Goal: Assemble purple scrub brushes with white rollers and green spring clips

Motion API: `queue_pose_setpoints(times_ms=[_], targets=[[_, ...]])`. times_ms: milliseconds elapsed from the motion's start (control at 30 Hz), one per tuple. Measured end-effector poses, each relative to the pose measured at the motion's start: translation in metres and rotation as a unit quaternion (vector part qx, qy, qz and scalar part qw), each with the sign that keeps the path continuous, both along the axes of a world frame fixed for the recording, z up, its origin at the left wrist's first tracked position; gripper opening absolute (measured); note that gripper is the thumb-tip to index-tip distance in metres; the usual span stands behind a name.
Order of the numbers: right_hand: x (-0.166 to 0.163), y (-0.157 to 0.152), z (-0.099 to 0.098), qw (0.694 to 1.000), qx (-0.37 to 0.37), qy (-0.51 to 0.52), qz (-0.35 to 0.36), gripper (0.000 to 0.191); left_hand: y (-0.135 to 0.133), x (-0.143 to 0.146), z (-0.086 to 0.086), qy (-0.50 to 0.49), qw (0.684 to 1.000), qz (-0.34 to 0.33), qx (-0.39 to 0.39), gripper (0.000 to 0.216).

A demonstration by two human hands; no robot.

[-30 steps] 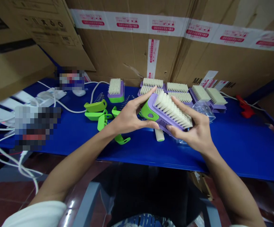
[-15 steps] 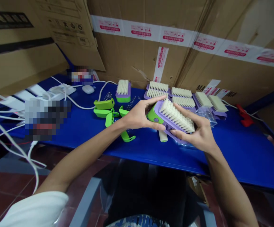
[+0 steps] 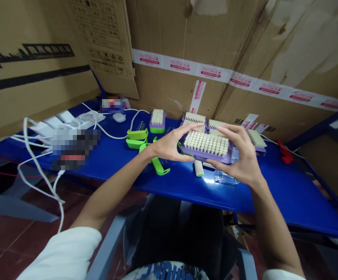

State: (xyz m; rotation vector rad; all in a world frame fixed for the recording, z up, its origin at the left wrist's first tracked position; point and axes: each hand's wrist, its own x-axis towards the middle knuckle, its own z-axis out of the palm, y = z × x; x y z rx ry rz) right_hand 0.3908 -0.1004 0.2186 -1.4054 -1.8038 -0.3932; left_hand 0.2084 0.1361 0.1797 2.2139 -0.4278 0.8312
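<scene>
Between both hands, above the table, a scrub brush (image 3: pixel 206 144) with a purple base and cream bristles is held, bristles facing up toward me. My left hand (image 3: pixel 173 144) grips its left end, thumb below and fingers along the far side. My right hand (image 3: pixel 240 155) clasps the right end in the same way. A bit of green shows at the brush's left end, mostly behind my left hand. Below it on the table lie a white cylindrical piece (image 3: pixel 198 168) and a clear plastic piece (image 3: pixel 225 177).
Several green plastic handle parts (image 3: pixel 136 139) with dark springs (image 3: pixel 141 125) lie left of my hands. Another brush (image 3: pixel 157 120) stands behind them; several more (image 3: pixel 194 118) line the cardboard wall (image 3: pixel 169 89). White cables, a power strip (image 3: pixel 89 120) and a red object (image 3: pixel 285 152) are on the blue table (image 3: pixel 274 198).
Both hands have turned the brush from a slant to nearly level, its bristles now facing me more squarely. It sits slightly further left. The camera view has shifted too.
</scene>
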Motion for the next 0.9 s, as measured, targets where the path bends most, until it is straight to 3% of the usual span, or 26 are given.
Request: queue_pose_setpoints(times_ms=[133, 200, 267, 333, 400, 500, 600, 667, 733, 900], targets=[[-0.032, 0.009, 0.035, 0.987, -0.123, -0.097, -0.041, 0.100, -0.012, -0.004, 0.003, -0.060, 0.997, 0.008, 0.044, 0.125], [-0.038, 0.011, 0.043, 0.988, -0.089, -0.110, -0.055, 0.094, -0.014, -0.006, 0.004, -0.051, 0.999, 0.001, 0.016, 0.126], [-0.037, 0.005, 0.038, 0.994, 0.005, -0.075, -0.076, 0.077, -0.014, -0.007, 0.004, -0.032, 0.999, 0.012, -0.018, 0.130], [-0.035, -0.008, 0.021, 0.985, 0.104, 0.013, -0.140, 0.045, -0.013, -0.008, 0.004, -0.010, 0.999, 0.029, -0.038, 0.132], [-0.037, -0.023, -0.007, 0.963, 0.129, 0.091, -0.219, 0.021, -0.013, -0.007, 0.003, 0.013, 0.998, 0.044, -0.048, 0.129], [-0.055, -0.036, -0.058, 0.971, -0.028, 0.041, -0.235, 0.022, -0.014, -0.006, 0.001, 0.025, 0.997, 0.051, -0.060, 0.126], [-0.077, -0.033, -0.094, 0.934, -0.186, -0.078, -0.294, 0.029, -0.015, -0.005, -0.001, 0.026, 0.997, 0.065, -0.039, 0.127], [-0.086, -0.027, -0.105, 0.905, -0.252, -0.133, -0.316, 0.040, -0.016, -0.004, -0.002, 0.034, 0.996, 0.078, 0.001, 0.125], [-0.088, -0.024, -0.109, 0.896, -0.272, -0.155, -0.315, 0.038, -0.019, -0.004, -0.004, 0.047, 0.995, 0.082, 0.042, 0.118], [-0.080, -0.024, -0.114, 0.926, -0.201, -0.159, -0.277, 0.029, -0.030, -0.005, -0.001, 0.121, 0.983, 0.083, 0.112, 0.116]])
